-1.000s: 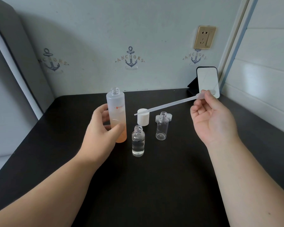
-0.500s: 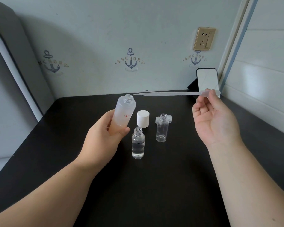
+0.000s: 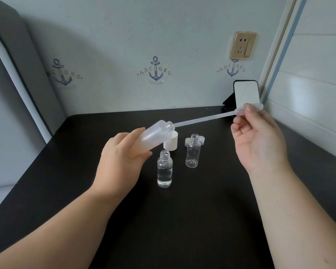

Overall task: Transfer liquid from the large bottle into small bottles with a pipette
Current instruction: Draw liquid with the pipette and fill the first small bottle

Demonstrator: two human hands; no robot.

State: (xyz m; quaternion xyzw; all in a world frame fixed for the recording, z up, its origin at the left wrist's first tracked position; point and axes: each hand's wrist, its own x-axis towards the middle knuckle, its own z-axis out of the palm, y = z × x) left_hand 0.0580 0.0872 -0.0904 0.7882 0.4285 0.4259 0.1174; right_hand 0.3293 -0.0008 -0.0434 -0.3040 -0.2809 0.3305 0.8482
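Head view: the left hand (image 3: 122, 162), at centre-left of the frame, grips the large bottle (image 3: 153, 137) with fingers and thumb wrapped round its lower body. A second ago the bottle stood upright on the black table (image 3: 182, 220); it is now lifted and tipped steeply, mouth pointing right and slightly up. The right hand (image 3: 258, 140), at centre-right, pinches the bulb of the pipette (image 3: 202, 119) between thumb and forefinger, the remaining fingers loosely curled. The pipette's tip, which pointed clear of the bottle half a second ago, now sits at the bottle's mouth, just entering or touching the rim; which, cannot be told. In judgement, the draw step is beginning, and the tilt brings the low liquid toward the neck. Below centre, the near small bottle (image 3: 164, 168) stands open and mostly filled; the far small bottle (image 3: 192, 151) stands open and appears empty, so at least one transfer remains. A white cap (image 3: 171, 143) stands behind the tilted bottle.
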